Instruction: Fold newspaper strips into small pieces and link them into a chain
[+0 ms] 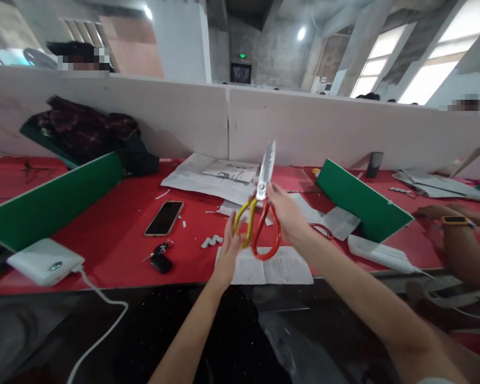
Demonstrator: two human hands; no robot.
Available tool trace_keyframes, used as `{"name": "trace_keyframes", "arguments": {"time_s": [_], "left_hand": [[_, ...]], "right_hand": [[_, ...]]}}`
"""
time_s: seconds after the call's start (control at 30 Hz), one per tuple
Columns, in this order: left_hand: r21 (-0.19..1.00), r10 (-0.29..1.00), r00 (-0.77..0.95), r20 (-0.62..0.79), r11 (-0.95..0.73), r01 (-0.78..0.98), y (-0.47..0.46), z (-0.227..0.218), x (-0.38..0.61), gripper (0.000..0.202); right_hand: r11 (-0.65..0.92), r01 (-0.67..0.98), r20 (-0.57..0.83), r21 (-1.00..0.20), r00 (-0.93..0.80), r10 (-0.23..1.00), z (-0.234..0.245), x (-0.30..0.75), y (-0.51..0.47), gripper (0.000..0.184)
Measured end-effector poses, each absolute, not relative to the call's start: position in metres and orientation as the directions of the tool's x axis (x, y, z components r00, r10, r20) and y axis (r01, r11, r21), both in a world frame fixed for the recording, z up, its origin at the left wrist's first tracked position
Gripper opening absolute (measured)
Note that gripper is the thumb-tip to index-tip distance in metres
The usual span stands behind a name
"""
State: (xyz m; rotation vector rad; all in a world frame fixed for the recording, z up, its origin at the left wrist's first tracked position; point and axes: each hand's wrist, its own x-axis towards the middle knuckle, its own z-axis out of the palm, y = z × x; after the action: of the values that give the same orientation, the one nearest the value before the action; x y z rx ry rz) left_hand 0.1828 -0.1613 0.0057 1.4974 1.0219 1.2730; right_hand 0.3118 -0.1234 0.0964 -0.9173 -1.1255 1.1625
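Observation:
I hold a pair of scissors (261, 205) upright over the red table (116, 229), blades closed and pointing up. One handle loop is yellow, the other red. My left hand (228, 256) grips the yellow loop from below. My right hand (287, 210) pinches the scissors near the pivot, above the red loop. Under them a sheet of printed paper (272, 269) lies at the table's front edge.
A black phone (164, 217) and a car key (160, 258) lie left of my hands. A white power bank (46, 260) with a cable sits far left. Green dividers (48, 202) (362, 200) stand on both sides. Another person's arm with a yellow watch (458, 234) rests at the right.

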Motion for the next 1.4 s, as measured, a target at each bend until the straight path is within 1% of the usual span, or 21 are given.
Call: {"name": "trace_keyframes", "arguments": {"time_s": [0.07, 0.13, 0.2, 0.3, 0.37, 0.4, 0.43, 0.5, 0.53, 0.6, 0.7, 0.77, 0.8, 0.9, 0.97, 1.03, 1.1, 1.2, 1.23, 1.3, 1.4], "left_hand": [[0.986, 0.995, 0.002, 0.103, -0.101, -0.131, -0.16, 0.008, 0.176, 0.046], [0.974, 0.99, -0.137, 0.033, -0.063, -0.219, -0.158, 0.011, 0.169, 0.037], [0.955, 0.986, -0.168, 0.005, -0.055, -0.291, -0.157, 0.013, 0.164, 0.031], [0.928, 0.99, -0.082, -0.115, 0.078, -0.364, -0.158, 0.011, 0.168, 0.032], [0.92, 0.983, -0.019, -0.185, 0.166, -0.356, -0.16, 0.007, 0.176, 0.034], [0.923, 0.982, 0.014, -0.19, 0.184, -0.339, -0.162, 0.006, 0.181, 0.034], [0.928, 0.981, 0.053, -0.187, 0.194, -0.319, -0.164, 0.004, 0.186, 0.034], [0.934, 0.973, 0.154, -0.173, 0.212, -0.289, -0.169, 0.002, 0.194, 0.036], [0.934, 0.962, 0.215, -0.17, 0.227, -0.276, -0.173, 0.001, 0.198, 0.037], [0.931, 0.919, 0.353, -0.175, 0.271, -0.244, -0.183, -0.002, 0.206, 0.039], [0.928, 0.811, 0.55, -0.201, 0.337, -0.157, -0.202, -0.009, 0.222, 0.041], [0.926, 0.729, 0.654, -0.203, 0.361, -0.115, -0.216, -0.013, 0.233, 0.041], [0.936, 0.703, 0.689, -0.175, 0.336, -0.105, -0.222, -0.015, 0.237, 0.04], [0.99, 0.645, 0.763, -0.051, 0.132, -0.046, -0.231, -0.016, 0.241, 0.04], [0.996, 0.62, 0.782, -0.066, 0.0, 0.084, -0.228, -0.012, 0.235, 0.042], [0.966, 0.65, 0.757, -0.075, -0.141, 0.216, -0.219, -0.006, 0.224, 0.04], [0.889, 0.737, 0.676, 0.008, -0.315, 0.333, -0.207, -0.001, 0.21, 0.031], [0.776, 0.828, 0.557, 0.064, -0.392, 0.493, -0.188, 0.005, 0.188, 0.028], [0.717, 0.853, 0.515, 0.09, -0.414, 0.56, -0.184, 0.005, 0.181, 0.028], [0.575, 0.882, 0.456, 0.119, -0.436, 0.693, -0.177, 0.006, 0.168, 0.025], [0.418, 0.948, 0.31, 0.075, -0.312, 0.853, -0.171, 0.009, 0.151, 0.024]], "right_hand": [[0.138, -0.339, 0.151, -0.931, -0.012, 0.988, 0.081, 0.289, -0.142, 0.025], [0.124, -0.401, 0.128, -0.908, 0.017, 0.992, 0.067, 0.278, -0.152, 0.028], [0.1, -0.455, 0.09, -0.885, 0.043, 0.995, 0.054, 0.277, -0.156, 0.031], [0.056, -0.535, 0.007, -0.843, 0.093, 0.996, 0.036, 0.284, -0.162, 0.031], [0.051, -0.566, -0.045, -0.823, 0.154, 0.987, 0.023, 0.291, -0.171, 0.031], [0.064, -0.566, -0.043, -0.822, 0.174, 0.984, 0.017, 0.295, -0.178, 0.032], [0.055, -0.55, -0.036, -0.833, 0.154, 0.987, 0.01, 0.3, -0.185, 0.032], [-0.029, -0.5, -0.067, -0.865, 0.058, 0.996, -0.001, 0.312, -0.204, 0.035], [-0.032, -0.486, -0.058, -0.873, 0.038, 0.998, -0.006, 0.319, -0.214, 0.039], [-0.027, -0.463, -0.055, -0.886, 0.046, 0.997, -0.014, 0.334, -0.235, 0.044], [-0.046, -0.386, -0.059, -0.921, 0.022, 0.998, -0.02, 0.353, -0.265, 0.034], [-0.013, -0.342, -0.023, -0.939, 0.024, 0.999, -0.021, 0.36, -0.282, 0.033], [0.009, -0.335, -0.012, -0.942, 0.061, 0.998, -0.02, 0.363, -0.289, 0.028], [0.064, -0.324, -0.005, -0.944, 0.206, 0.979, -0.02, 0.374, -0.306, 0.012], [0.065, -0.281, -0.005, -0.958, 0.241, 0.971, -0.024, 0.389, -0.313, 0.013], [0.033, -0.162, -0.003, -0.986, 0.219, 0.976, -0.035, 0.409, -0.318, 0.019], [0.015, 0.041, 0.023, -0.999, 0.215, 0.976, -0.047, 0.427, -0.324, 0.023], [-0.049, 0.274, 0.018, -0.961, 0.239, 0.971, -0.061, 0.435, -0.334, 0.056], [-0.076, 0.311, 0.008, -0.947, 0.26, 0.965, -0.064, 0.432, -0.338, 0.063], [-0.114, 0.331, -0.017, -0.937, 0.281, 0.959, -0.069, 0.42, -0.344, 0.067], [-0.104, 0.305, -0.022, -0.947, 0.258, 0.966, -0.08, 0.402, -0.351, 0.064]]}}
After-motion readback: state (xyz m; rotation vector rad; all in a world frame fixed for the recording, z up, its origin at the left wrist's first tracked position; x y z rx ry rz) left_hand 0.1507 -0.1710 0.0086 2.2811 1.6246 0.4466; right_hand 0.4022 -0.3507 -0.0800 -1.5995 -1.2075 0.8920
